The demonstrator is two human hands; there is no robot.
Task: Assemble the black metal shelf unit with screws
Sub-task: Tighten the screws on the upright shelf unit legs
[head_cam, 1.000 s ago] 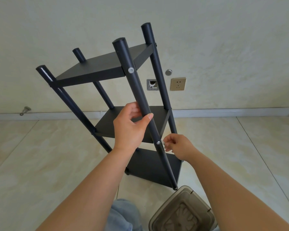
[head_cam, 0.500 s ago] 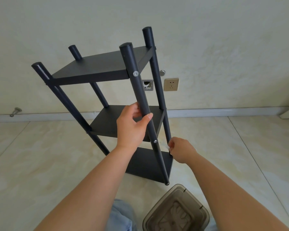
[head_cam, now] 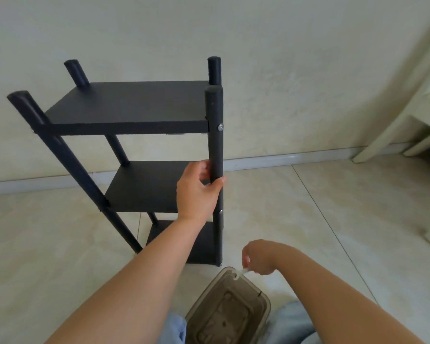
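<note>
The black metal shelf unit (head_cam: pixel 129 108) stands upright on the tiled floor, with three shelves and four round posts. A silver screw head (head_cam: pixel 220 127) shows on the near right post at the top shelf; a smaller one (head_cam: pixel 220 211) sits lower on the same post. My left hand (head_cam: pixel 196 192) grips that near right post between the top and middle shelves. My right hand (head_cam: pixel 258 256) is low, in front of the unit's foot, pinching a small white tool (head_cam: pixel 241 272) over the container.
A translucent brown plastic container (head_cam: pixel 233 306) sits between my knees at the bottom. A pale chair or table leg (head_cam: pixel 387 130) stands at the right by the wall. A baseboard (head_cam: pixel 283 160) runs along the wall behind the shelf.
The shelf unit went from tilted to upright and turned. My right hand left the lower post and dropped down toward the container, holding the small white tool.
</note>
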